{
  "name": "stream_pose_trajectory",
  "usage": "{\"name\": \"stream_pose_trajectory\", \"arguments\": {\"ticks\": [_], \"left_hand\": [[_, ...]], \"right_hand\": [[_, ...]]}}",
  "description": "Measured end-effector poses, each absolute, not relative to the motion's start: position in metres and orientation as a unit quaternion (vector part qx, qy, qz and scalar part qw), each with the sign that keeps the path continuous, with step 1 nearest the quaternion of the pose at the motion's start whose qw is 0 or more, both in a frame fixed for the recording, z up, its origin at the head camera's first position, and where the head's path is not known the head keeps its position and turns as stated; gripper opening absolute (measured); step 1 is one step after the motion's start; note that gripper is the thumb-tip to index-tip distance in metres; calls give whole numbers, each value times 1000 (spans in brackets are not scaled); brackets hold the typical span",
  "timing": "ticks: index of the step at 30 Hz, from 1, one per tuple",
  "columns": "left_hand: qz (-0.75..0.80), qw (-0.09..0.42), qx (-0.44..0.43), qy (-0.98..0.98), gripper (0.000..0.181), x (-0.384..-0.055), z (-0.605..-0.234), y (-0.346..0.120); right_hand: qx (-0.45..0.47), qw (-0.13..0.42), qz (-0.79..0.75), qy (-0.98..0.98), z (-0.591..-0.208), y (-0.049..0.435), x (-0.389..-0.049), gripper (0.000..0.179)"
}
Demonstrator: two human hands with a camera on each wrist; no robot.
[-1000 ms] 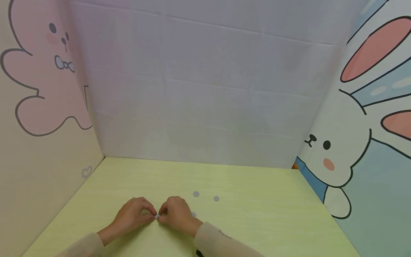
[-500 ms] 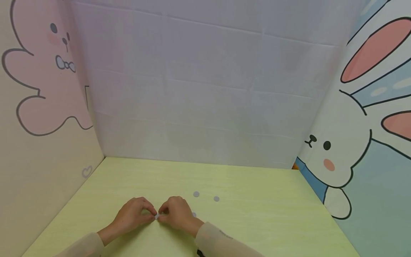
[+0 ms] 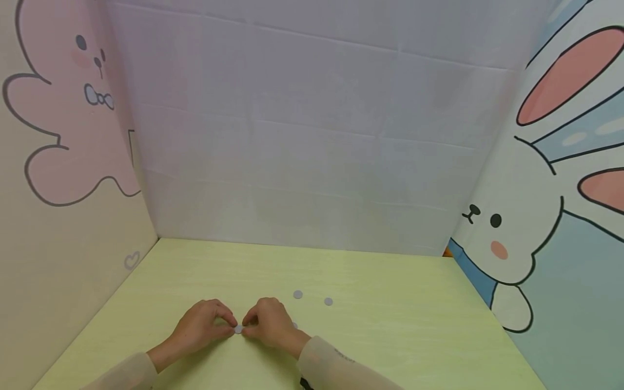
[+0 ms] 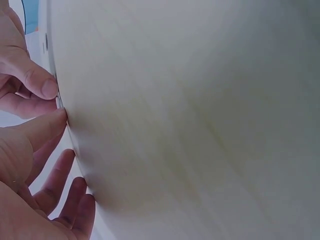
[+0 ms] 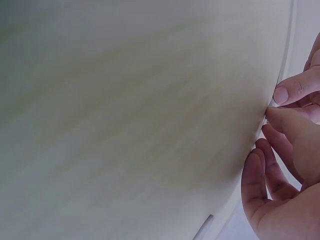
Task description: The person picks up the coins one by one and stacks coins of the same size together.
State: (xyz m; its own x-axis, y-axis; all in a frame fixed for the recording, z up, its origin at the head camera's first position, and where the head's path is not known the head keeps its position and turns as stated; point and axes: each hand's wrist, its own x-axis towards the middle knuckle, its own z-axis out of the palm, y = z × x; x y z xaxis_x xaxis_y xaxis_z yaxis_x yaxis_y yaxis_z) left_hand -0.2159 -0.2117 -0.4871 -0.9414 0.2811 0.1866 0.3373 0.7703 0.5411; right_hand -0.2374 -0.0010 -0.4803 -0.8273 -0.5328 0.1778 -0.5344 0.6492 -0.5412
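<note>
On the yellow table, a small flat, round grey disc (image 3: 238, 329) lies between the two hands. My left hand (image 3: 202, 326) pinches its left edge with thumb and index finger. From the right, my right hand (image 3: 270, 324) has its thumb and index fingertips at the opposite edge, both bent round it. In the left wrist view, the thin rim of the disc (image 4: 59, 102) shows between the two thumbs. A second grey disc (image 3: 294, 325) is mostly hidden behind the right hand.
Two more grey discs, one at the back (image 3: 298, 294) and a disc farther right (image 3: 329, 301), lie flat on the yellow tabletop (image 3: 390, 325). A pale back wall (image 3: 312, 135) and printed side panels (image 3: 512, 238) enclose the table.
The right fingertips have shifted slightly to the right, so more of the disc between the hands shows. The left hand and the other discs stay in place.
</note>
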Motion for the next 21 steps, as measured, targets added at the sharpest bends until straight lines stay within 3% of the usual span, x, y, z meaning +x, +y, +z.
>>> {"name": "stream_pose_trajectory", "arguments": {"ticks": [21], "left_hand": [[-296, 47, -168, -939, 18, -218, -488, -213]], "right_hand": [[289, -1, 286, -914, -480, -3, -236, 5]]}}
